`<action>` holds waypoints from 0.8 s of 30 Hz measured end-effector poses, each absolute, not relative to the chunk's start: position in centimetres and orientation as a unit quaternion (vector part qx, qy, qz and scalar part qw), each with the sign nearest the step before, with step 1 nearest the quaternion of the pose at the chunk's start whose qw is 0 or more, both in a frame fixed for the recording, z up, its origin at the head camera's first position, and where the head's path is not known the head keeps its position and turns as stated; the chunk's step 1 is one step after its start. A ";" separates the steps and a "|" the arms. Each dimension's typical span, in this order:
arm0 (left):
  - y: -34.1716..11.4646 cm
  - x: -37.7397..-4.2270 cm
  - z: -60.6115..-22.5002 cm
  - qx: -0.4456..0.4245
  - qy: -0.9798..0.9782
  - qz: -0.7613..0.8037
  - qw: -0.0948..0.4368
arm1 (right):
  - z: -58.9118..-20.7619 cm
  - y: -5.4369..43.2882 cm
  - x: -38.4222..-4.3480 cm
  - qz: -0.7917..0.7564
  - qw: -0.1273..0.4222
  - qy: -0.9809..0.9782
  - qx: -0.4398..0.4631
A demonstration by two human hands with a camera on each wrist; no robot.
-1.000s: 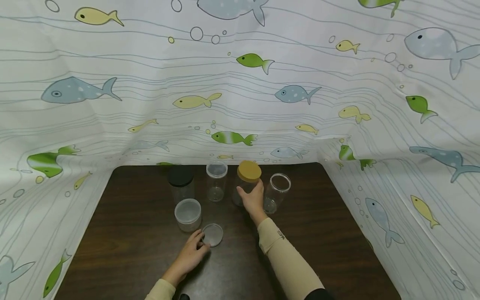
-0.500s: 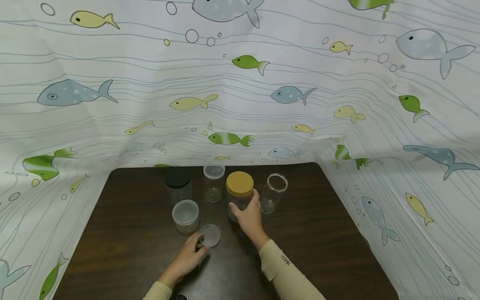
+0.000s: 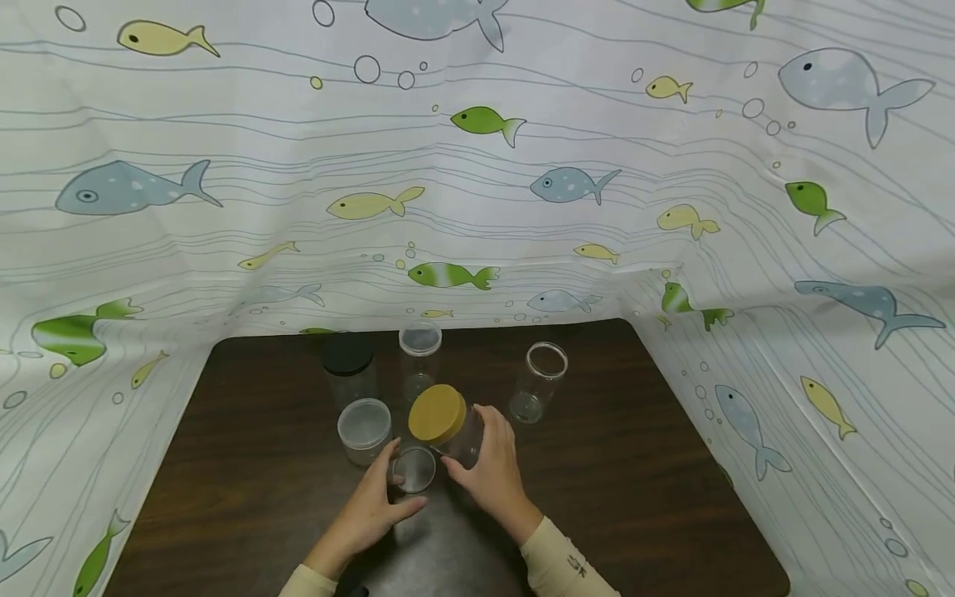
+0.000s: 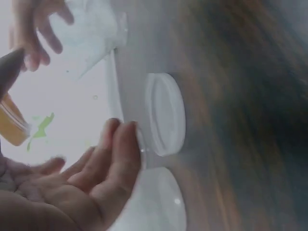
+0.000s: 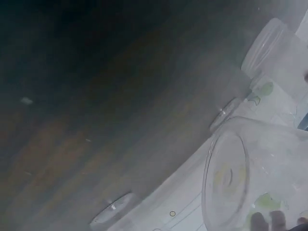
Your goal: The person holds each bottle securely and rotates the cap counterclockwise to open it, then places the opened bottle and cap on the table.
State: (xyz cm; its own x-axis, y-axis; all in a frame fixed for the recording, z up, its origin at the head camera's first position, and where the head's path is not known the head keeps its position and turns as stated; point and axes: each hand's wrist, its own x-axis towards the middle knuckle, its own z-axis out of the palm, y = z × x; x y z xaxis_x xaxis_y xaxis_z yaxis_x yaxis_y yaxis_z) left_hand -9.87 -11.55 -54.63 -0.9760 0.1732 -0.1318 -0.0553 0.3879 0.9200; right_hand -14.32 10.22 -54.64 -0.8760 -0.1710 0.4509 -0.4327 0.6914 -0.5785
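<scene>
In the head view my right hand [image 3: 496,473] grips a clear jar [image 5: 269,163] with a yellow lid [image 3: 437,413]. That jar is tilted to the left, and the right wrist view shows its base off the table. Fingers and thumb of my left hand [image 3: 373,510] are spread, holding nothing, close to the yellow-lidded jar. Just beyond that hand a loose clear lid [image 3: 414,470] lies flat on the table; it shows in the left wrist view as a pale disc [image 4: 166,113]. A short jar with a translucent lid [image 3: 364,424] stands beside the left fingertips.
At the back of the dark wooden table [image 3: 634,497] stand a black-lidded jar [image 3: 348,356] and a tall jar with a clear lid [image 3: 420,344]. A lidless jar [image 3: 540,377] stands to the right. A fish-patterned sheet [image 3: 477,191] rises behind and at the sides.
My right hand has brought the yellow-lidded jar from the back row toward me and left, tilting it. My left hand's fingers have spread beside the loose lid.
</scene>
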 end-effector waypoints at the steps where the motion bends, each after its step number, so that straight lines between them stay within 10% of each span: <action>1: -11.5 -10.0 -54.5 0.037 0.820 0.564 0.092 | -54.7 10.3 -14.1 0.344 0.189 -0.902 0.178; 24: -9.8 -10.1 -54.5 0.045 0.753 0.652 -0.082 | -54.8 9.3 -11.4 0.223 0.224 -0.909 0.274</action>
State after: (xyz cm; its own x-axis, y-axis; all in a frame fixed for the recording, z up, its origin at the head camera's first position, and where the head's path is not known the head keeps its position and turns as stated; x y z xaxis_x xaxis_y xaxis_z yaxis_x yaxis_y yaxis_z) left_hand -10.12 -9.81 -54.45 -0.9824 -0.0403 0.1822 0.1746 0.1462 0.9737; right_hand -11.39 9.28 -54.79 -0.7500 -0.3980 0.5282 -0.5972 0.7508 -0.2823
